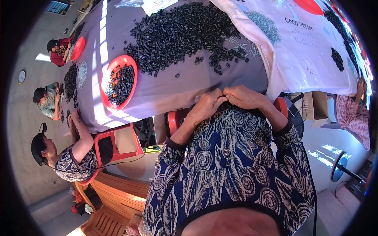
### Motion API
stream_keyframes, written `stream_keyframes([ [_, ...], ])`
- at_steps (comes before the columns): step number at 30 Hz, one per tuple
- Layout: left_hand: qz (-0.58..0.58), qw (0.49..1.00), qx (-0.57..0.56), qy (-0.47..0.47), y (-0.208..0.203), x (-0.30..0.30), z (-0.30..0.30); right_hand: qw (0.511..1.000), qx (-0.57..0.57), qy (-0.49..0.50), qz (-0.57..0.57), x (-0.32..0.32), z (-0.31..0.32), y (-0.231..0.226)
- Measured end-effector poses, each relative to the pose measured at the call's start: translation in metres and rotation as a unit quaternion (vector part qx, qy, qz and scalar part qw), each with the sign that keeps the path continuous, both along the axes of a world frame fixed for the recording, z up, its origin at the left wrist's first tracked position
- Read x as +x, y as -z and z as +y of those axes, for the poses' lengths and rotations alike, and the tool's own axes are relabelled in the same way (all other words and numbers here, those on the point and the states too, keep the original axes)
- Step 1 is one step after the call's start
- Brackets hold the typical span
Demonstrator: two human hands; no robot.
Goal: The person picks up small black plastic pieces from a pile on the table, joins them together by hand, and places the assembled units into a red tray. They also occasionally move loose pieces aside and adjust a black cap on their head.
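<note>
Co-workers sit along the left side, 3 of them: a person in a red top [60, 57], a person in green [48, 103] and, nearest, a person in a patterned top [76, 163]. Beside them on the cloth-covered table [163, 88] lie a strip of black pieces [71, 80] and a small clear patch [82, 74].

Next comes 1 nearer red basin [123, 59], partly filled with dark pieces [125, 80] and a few orange bits. Right of it spreads the large heap of black pieces [177, 35], with strays along its near edge.

Below that heap, at the table's edge, the left hand [208, 104] meets the right hand [245, 97], fingers curled in and fingertips together. I cannot tell whether either is clamped on a piece; anything between them is hidden or too small.

As for progress, the basin's load looks like a portion set apart, while far more lies loose in the heap, so I judge much is left. Whether the basin's pieces are finished, I cannot tell.

Further right, clear slivers [262, 25] rest on a white cloth [299, 74], then a small black pile [337, 59] and a person in pink [356, 116].
</note>
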State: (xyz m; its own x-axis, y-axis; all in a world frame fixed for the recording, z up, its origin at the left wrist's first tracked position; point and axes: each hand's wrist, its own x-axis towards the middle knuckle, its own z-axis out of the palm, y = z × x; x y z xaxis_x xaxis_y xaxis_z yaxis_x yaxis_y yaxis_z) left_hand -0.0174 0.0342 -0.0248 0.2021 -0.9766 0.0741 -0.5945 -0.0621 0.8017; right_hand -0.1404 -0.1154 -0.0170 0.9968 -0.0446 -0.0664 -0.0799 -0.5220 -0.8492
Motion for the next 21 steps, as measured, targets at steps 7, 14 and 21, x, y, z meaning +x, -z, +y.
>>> stream_keyframes([
  [7, 0.075, 0.996, 0.045, 0.016, -0.001, 0.006, 0.001, 1.000, -0.002, -0.012, -0.013, 0.000, 0.003, -0.001],
  [14, 0.096, 0.995, 0.032, 0.001, 0.004, 0.005, 0.001, 0.999, -0.006, 0.022, -0.037, 0.002, 0.005, 0.001],
  [21, -0.035, 0.998, 0.037, -0.029, -0.001, -0.002, 0.001, 0.994, -0.073, 0.042, -0.063, 0.003, 0.014, 0.005],
])
